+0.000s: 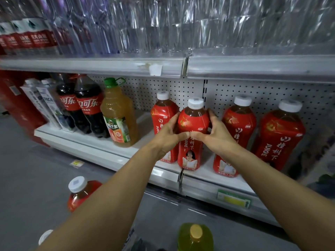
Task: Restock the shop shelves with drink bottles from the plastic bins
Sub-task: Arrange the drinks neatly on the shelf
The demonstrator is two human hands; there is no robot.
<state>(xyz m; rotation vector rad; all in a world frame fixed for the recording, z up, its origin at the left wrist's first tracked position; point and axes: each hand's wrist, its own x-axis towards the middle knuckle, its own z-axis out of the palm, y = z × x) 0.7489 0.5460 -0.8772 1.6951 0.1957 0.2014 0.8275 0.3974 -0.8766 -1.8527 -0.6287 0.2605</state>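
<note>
We face the white lower shelf [101, 144], where two cola bottles [87, 107] and an orange jug [118, 115] stand at the left. Three red bottles [281, 136] stand further right. Among them, at the shelf's front edge, is the red juice bottle [193, 122]. It is upright and white-capped, with amber drink above a red label; whether its base rests there, we cannot tell. Our left hand [169, 136] curls round its left side and our right hand [215, 135] round its right. Our fingers wrap behind and our thumbs meet tip to tip across the label.
</note>
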